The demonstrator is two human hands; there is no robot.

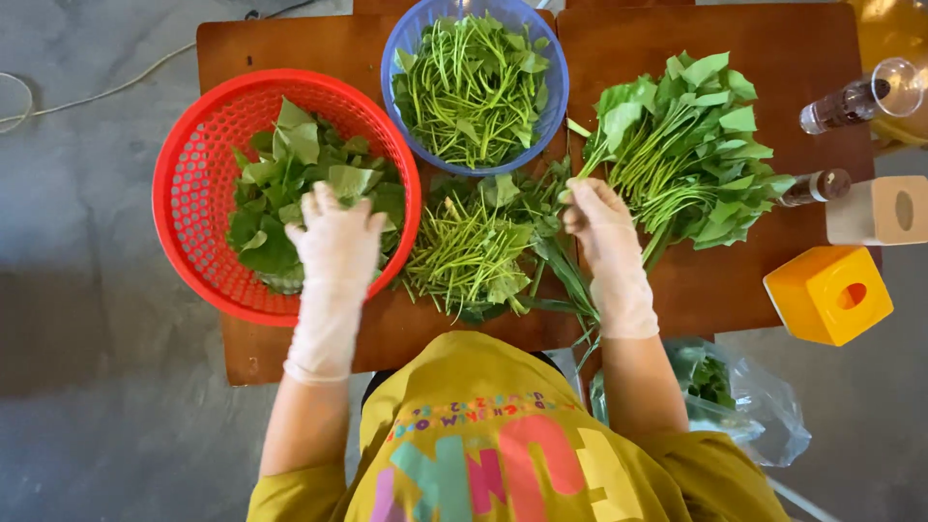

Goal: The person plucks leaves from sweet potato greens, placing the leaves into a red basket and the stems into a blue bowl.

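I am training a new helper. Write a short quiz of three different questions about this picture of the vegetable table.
1. True or false: the left hand is over the red basket of leaves.
2. Which container holds mostly stems? A) the blue bowl B) the yellow box C) the plastic bag
3. Fill in: the right hand touches the leafy bunch at its ____ end.

Key: 1 true. 2 A. 3 stem.
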